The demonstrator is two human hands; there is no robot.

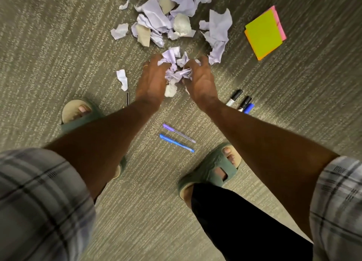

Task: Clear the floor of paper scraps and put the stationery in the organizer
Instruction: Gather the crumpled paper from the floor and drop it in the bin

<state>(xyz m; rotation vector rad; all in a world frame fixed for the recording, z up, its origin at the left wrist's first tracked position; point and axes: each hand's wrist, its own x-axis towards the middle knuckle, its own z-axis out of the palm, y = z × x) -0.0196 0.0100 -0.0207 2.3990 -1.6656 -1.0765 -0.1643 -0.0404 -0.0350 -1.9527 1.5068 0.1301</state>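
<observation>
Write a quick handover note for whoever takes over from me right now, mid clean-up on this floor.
Hands: left hand and right hand both have a grip on one bunch of scraps held between them.
Where: the bigger scrap pile lies beyond the hands, with one loose scrap to the left. Sticky notes are far right, three markers lie by the right wrist, and the purple pen and blue pen lie between the feet.
Done: one handful gathered.
Left: the remaining scraps and all the stationery. The organizer is not in view.
</observation>
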